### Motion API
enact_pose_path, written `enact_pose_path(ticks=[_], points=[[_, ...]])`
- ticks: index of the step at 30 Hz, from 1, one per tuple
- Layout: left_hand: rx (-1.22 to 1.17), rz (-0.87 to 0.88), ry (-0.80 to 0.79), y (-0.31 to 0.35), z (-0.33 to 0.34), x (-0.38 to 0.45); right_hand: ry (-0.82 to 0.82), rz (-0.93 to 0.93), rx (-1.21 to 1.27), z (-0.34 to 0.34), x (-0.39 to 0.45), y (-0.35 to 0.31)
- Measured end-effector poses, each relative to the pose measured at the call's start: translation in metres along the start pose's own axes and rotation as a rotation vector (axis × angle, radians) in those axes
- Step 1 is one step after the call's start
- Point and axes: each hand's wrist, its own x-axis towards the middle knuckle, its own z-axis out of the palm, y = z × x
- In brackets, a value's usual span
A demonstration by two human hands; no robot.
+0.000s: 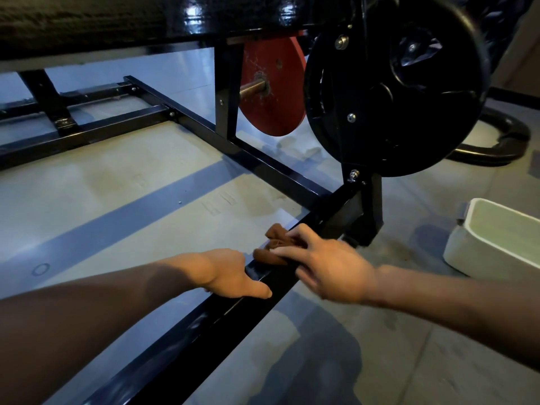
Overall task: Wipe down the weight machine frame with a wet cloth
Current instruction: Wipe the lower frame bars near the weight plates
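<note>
Floor [122,182]: pale grey with darker stripes; damp-looking patches lie beside the machine.
Machine frame [187,328]: glossy black square tubing; the low rail running from bottom left toward the upright post is the part under the hands.
Black weight plate [391,92]: mounted above the post, well clear of the wiping.
Red weight plate [271,89]: behind it, on a steel peg.
White tub [493,238]: on the floor at right, near the right arm; what it holds cannot be seen.
Left hand [230,273]: fingers released, palm and thumb resting on the rail's top edge as a brace.
Right hand [327,264]: blurred; fingers spread and pressing the cloth onto the rail.
Brown cloth [271,247]: bunched on the rail between the hands, under the right fingers.
Doing it well: I'd flatten the cloth to wrap the top and side faces, then draw long, overlapping strokes toward the post.
</note>
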Motion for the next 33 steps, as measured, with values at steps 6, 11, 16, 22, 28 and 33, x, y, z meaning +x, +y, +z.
enact_pose_path(ticks=[6, 11, 16, 22, 28, 33], points=[[-0.030, -0.030, -0.026, 0.003, 0.002, -0.014, 0.062, 0.477, -0.164, -0.026, 0.011, 0.131], [-0.167, -0.029, 0.053, 0.007, -0.004, -0.026, 0.285, 0.891, 0.395, -0.055, 0.008, 0.152], [-0.218, 0.019, 0.508, 0.009, -0.024, -0.025, 0.170, 0.942, 1.633, -0.077, 0.023, 0.097], [-0.037, 0.440, 0.876, 0.027, -0.044, -0.036, -0.322, 0.729, 1.896, -0.089, 0.040, 0.046], [-0.102, 0.362, 0.722, 0.036, -0.040, -0.039, -0.331, 0.791, 1.994, -0.084, 0.047, 0.024], [-0.610, 0.180, 0.563, 0.038, -0.033, -0.031, 0.001, 0.747, 2.189, -0.073, 0.051, 0.012]])
